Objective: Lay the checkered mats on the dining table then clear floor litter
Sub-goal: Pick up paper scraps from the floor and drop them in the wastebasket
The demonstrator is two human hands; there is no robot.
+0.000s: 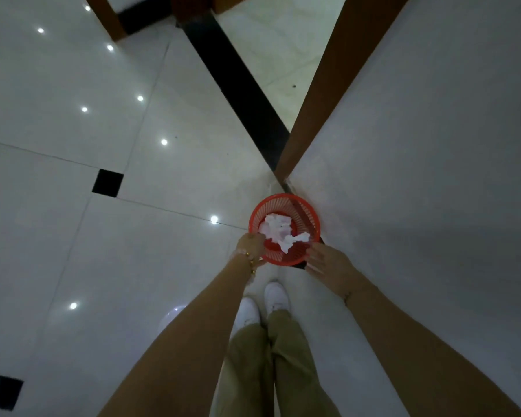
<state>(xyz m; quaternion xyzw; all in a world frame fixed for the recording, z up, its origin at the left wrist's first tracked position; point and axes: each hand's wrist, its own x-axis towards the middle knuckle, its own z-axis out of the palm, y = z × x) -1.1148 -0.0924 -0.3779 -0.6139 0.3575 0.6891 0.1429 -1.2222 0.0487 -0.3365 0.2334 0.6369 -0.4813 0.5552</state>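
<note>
A: Head view, looking straight down. Which step is this?

B: The litter step, I judge. A red slatted basket [285, 229] stands on the tiled floor [133, 251], tucked against the corner where the wall [433, 145] meets the brown wood trim [337, 85]. Crumpled white paper [278, 230] lies inside it.

A: And the hands?

B: The left hand [250, 243] is at the basket's near-left rim, fingers curled over the edge towards the paper. Whether they pinch the paper or only the rim, I cannot tell. The right hand [325, 260] is just beside the near-right rim, fingers extended and loose, gripping nothing; touching or a hair apart is unclear.

A: Any mats or table?

B: Neither shows here, so that part cannot be checked. The floor in sight carries no loose scraps, only reflected lights and dark inlay squares.

A: What next, then?

B: Probably letting go of whatever the left hand has inside, then drawing both hands clear without tipping the light basket. The white shoes [262, 305] stand close to it, so stepping back needs care.
</note>
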